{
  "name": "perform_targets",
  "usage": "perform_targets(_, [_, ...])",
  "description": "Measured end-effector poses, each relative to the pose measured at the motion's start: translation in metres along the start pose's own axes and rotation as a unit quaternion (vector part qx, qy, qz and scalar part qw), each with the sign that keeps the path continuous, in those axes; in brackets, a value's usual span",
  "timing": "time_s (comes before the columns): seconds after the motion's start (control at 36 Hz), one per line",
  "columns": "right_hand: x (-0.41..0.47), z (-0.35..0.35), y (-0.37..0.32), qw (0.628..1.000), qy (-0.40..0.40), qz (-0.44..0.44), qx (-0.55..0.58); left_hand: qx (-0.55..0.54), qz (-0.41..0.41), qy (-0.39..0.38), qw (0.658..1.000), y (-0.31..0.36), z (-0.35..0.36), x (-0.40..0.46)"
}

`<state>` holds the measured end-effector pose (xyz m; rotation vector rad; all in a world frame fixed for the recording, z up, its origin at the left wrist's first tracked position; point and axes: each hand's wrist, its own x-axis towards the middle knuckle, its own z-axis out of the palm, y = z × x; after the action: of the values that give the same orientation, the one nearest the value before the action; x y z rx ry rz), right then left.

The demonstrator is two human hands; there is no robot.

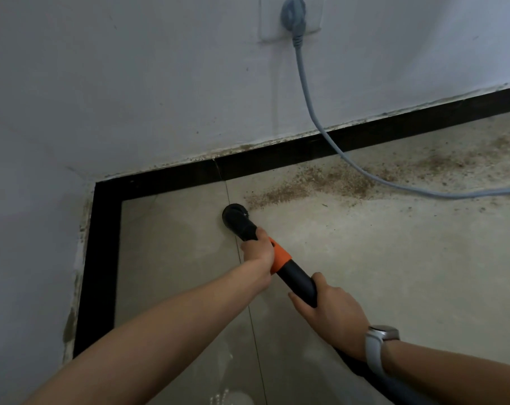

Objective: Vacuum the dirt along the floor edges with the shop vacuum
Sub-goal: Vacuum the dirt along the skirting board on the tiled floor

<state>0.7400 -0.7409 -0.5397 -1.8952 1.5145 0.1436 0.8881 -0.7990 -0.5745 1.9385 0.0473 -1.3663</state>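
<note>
Head view. Hose (296, 280) cut off at the lower edge, about 5 o'clock; the shop vacuum itself out of frame. Nozzle mouth (235, 213) faces the floor (394, 258), so its opening is mostly hidden; whether it touches the tile, cannot tell. Fingertips of both hands wrap out of sight under the tube.

Left hand (258, 249) grip: fingers curled round the black tube just behind the nozzle, partly over the orange collar (280, 260). Right hand (332, 314) grip: curled round the hose further back, toward 5 o'clock from the left; grey watch (378, 340) on that wrist. The nozzle lies at 11 o'clock from the left grip, near the room corner.

Dirt (312, 185): brown grit band running from just beside the nozzle toward 2 o'clock, along the black skirting (277, 159). A blue-grey cord (321, 124) hangs from a plug (291, 13) in the wall socket (312, 27) at 12 o'clock, crosses the skirting and the grit, and leaves at 3 o'clock.
</note>
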Motion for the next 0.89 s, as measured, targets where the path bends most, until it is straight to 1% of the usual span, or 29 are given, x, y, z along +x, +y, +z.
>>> perform_targets(0.14, [-0.004,-0.005,0.012,1.0,0.002,0.006,-0.003,0.016,-0.009,-0.027,0.999,-0.002,0.01,-0.005])
perform_targets(0.25, [0.014,-0.013,0.003,1.0,0.002,-0.002,0.015,0.032,0.018,-0.013,0.999,0.016,0.013,0.0])
perform_targets(0.36, [0.033,-0.015,-0.009,0.999,-0.012,-0.04,0.034,0.018,0.038,0.016,0.999,0.032,0.002,0.005])
perform_targets(0.53, [0.054,0.001,-0.046,0.994,-0.049,-0.096,0.029,-0.019,0.045,0.078,0.996,0.04,-0.051,0.022])
perform_targets(0.64, [0.071,0.018,-0.089,0.988,-0.075,-0.135,0.027,-0.052,0.059,0.122,0.989,0.051,-0.1,0.037])
perform_targets(0.75, [0.089,0.037,-0.136,0.981,-0.089,-0.169,0.038,-0.078,0.091,0.159,0.98,0.071,-0.146,0.054])
perform_targets(0.81, [0.098,0.048,-0.158,0.978,-0.1,-0.173,0.052,-0.089,0.098,0.17,0.977,0.08,-0.166,0.062])
perform_targets(0.89, [0.106,0.06,-0.179,0.979,-0.099,-0.165,0.062,-0.094,0.107,0.163,0.976,0.089,-0.181,0.073])
